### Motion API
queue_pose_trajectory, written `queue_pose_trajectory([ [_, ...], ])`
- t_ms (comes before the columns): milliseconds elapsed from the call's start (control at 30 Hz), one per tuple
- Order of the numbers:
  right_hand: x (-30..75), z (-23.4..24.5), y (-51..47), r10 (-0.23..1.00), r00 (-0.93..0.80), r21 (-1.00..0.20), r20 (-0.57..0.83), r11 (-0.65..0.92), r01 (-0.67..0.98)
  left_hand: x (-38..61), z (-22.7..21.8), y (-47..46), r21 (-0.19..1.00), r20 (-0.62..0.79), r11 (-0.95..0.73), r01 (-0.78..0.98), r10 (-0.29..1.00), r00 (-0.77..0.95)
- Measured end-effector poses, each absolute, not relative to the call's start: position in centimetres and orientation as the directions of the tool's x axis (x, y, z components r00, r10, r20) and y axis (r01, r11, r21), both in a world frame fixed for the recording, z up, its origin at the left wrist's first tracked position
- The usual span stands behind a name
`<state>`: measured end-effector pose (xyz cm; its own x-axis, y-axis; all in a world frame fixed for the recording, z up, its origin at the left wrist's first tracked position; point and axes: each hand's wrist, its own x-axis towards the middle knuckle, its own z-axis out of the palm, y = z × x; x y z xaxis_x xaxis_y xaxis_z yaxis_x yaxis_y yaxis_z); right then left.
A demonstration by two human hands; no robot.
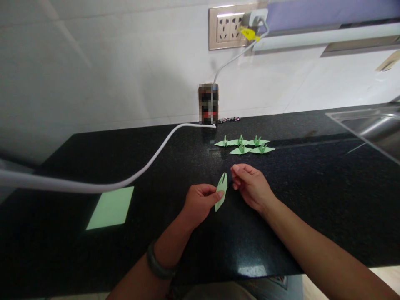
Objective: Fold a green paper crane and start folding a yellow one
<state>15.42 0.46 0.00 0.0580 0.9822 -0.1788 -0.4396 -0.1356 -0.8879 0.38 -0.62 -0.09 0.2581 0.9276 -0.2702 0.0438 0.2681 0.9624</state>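
Note:
My left hand (199,203) pinches a folded piece of light green origami paper (221,187) between thumb and fingers, above the dark counter. The paper is a narrow diamond, held nearly upright, with a slit between two points at its top. Just right of it is my right hand (251,185), its fingers curled and thumb against the index finger, apart from the paper with nothing visible in its grip. Beyond my hands, several green paper cranes (242,149) stand in two rows with wings spread.
Flat green paper (112,208) lies on the black counter (162,166) at left. A white cable (156,156) crosses in front of me to a pixelated upright object (208,104) at the wall. Small dark beads (229,120) lie beside it. A metal sink (375,125) is at right.

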Motion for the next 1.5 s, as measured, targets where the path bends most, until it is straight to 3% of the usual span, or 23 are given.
queue_pose_trajectory([
  [133,15.3,0.0,0.1,0.935,-0.270,-0.889,-0.232,-0.316,-0.332,0.4,0.0,-0.7,0.955,-0.285,0.296,0.008,0.911,0.298],
  [200,15.1,-0.1,-0.2,0.924,-0.325,-0.906,-0.202,-0.302,-0.297,0.4,0.1,-0.7,0.954,-0.282,0.300,-0.001,0.898,0.338],
  [567,14.7,-0.3,0.0,0.948,-0.126,-0.849,-0.293,-0.318,-0.422,0.3,0.3,-0.6,0.953,-0.294,0.300,0.040,0.889,0.351],
  [700,15.0,-0.2,0.1,0.959,-0.109,-0.898,-0.261,-0.283,-0.336,0.2,-0.1,-0.4,0.966,-0.256,0.239,0.093,0.919,0.299],
  [867,15.0,-0.3,-0.2,0.954,-0.223,-0.964,-0.199,-0.232,-0.131,0.1,-0.4,-0.3,0.977,-0.184,0.151,0.153,0.953,0.239],
  [1200,14.9,-0.8,-0.1,0.989,-0.034,-0.975,-0.144,-0.147,-0.167,0.1,-0.1,-0.4,0.961,-0.184,0.107,0.256,0.936,0.299],
  [1500,15.3,-1.0,0.2,0.991,-0.041,-0.976,-0.131,-0.136,-0.168,0.2,-0.5,-0.2,0.965,-0.155,0.084,0.248,0.946,0.286],
])
